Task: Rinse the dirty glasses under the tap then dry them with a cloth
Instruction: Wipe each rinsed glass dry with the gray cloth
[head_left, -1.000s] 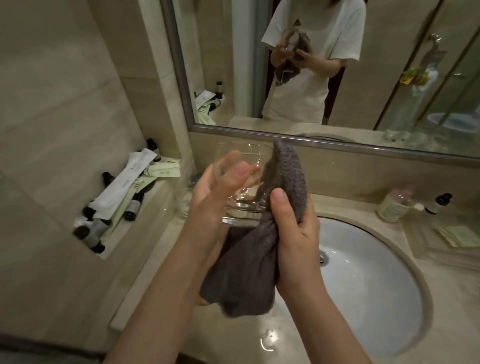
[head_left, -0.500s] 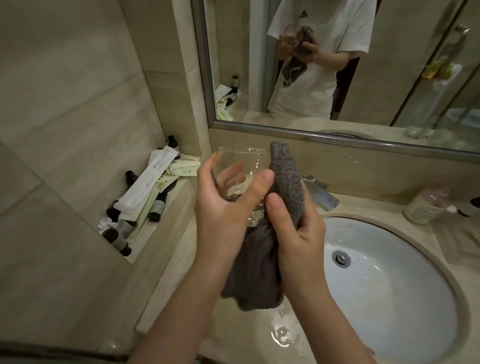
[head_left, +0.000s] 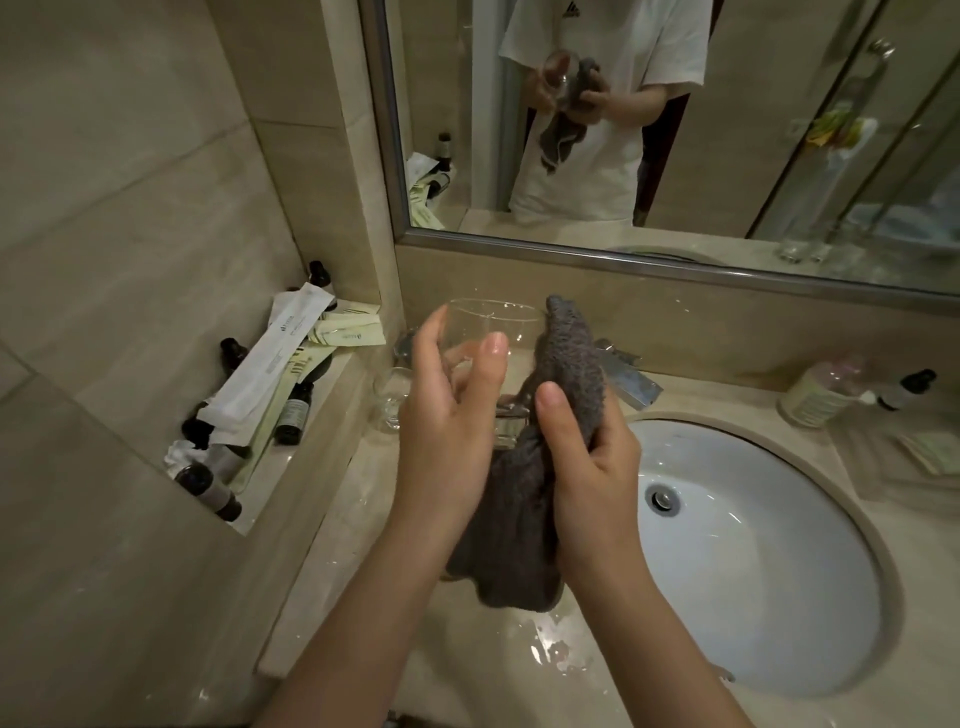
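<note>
I hold a clear drinking glass upright above the wet counter. My left hand grips its left side, thumb across the front wall. A dark grey cloth is pressed against the glass's right side, with its lower end hanging below. My right hand grips the cloth, thumb on top of it. Behind my left hand a second clear glass stands on the counter. The chrome tap shows just right of the cloth, with no water running.
A white round basin lies to the right. On the left ledge are several small dark bottles and paper sachets. A soap bottle and a clear tray sit at the far right. The mirror spans the back wall.
The view has shifted left and down, so the tap and second glass show more. My left thumb has moved on the glass wall, and the cloth stays against the right side.
</note>
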